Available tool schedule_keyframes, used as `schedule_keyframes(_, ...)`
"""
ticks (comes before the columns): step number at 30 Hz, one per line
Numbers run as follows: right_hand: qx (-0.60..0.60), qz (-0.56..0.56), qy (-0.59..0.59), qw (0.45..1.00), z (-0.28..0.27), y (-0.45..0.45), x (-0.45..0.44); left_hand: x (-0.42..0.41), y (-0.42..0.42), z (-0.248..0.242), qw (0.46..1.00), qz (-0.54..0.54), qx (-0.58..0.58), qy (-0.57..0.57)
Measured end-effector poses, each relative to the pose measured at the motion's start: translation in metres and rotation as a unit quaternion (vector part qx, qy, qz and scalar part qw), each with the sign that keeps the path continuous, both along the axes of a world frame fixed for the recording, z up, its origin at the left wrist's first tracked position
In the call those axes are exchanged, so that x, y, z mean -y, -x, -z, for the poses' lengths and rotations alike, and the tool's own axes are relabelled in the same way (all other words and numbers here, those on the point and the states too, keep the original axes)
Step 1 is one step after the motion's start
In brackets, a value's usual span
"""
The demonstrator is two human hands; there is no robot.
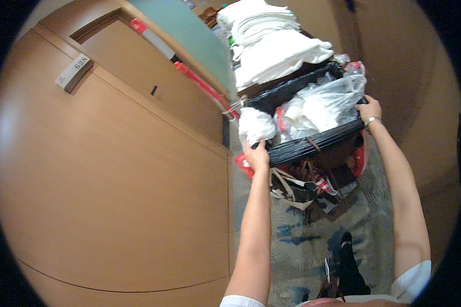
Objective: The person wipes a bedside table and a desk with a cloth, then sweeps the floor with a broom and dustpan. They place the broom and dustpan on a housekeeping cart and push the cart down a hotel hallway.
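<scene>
A housekeeping cart stands in front of me, with a black plastic-lined trash bag [317, 142] at its near end. My left hand [258, 155] is closed around the bag's near left corner, where a dark grip partly shows. At the near right corner my right hand [370, 109] grips a dark part of the cart; its exact shape is hidden by the fingers. Clear and white plastic bags [322, 105] fill the trash bag, and a white bundle [256, 124] hangs by my left hand. Folded white towels [284, 53] are stacked on the cart beyond.
Wood-panelled wall [138, 192] and a door [157, 76] run close along the left. A red and grey pole [199, 80] leans along the cart's left side. A brown wall [411, 76] is at the right. Tote bags [296, 192] hang below the trash bag, above patterned carpet [292, 249].
</scene>
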State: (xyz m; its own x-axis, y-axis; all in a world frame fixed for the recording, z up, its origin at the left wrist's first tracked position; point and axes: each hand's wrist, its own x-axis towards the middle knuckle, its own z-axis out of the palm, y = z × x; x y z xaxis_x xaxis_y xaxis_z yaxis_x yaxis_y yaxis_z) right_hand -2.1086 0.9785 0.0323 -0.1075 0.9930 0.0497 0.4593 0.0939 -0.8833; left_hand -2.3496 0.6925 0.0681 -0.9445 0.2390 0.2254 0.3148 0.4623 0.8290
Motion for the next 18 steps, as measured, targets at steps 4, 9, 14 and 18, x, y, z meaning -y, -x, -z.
schedule_keyframes(4,0.034,-0.003,-0.006,0.999,-0.003,-0.001,0.001,0.0,0.003,0.001,1.0,-0.012,0.024,0.004)
schedule_keyframes(9,0.026,0.014,0.058,0.998,-0.024,0.0,0.012,-0.002,-0.002,-0.009,0.996,-0.038,0.061,0.046)
schedule_keyframes(14,0.017,0.002,0.021,1.0,-0.026,-0.001,0.015,0.001,0.009,0.001,0.997,-0.023,0.027,0.065)
schedule_keyframes(18,0.002,-0.013,0.007,1.0,-0.019,-0.002,0.013,0.001,0.027,0.016,0.999,-0.014,0.016,0.043)
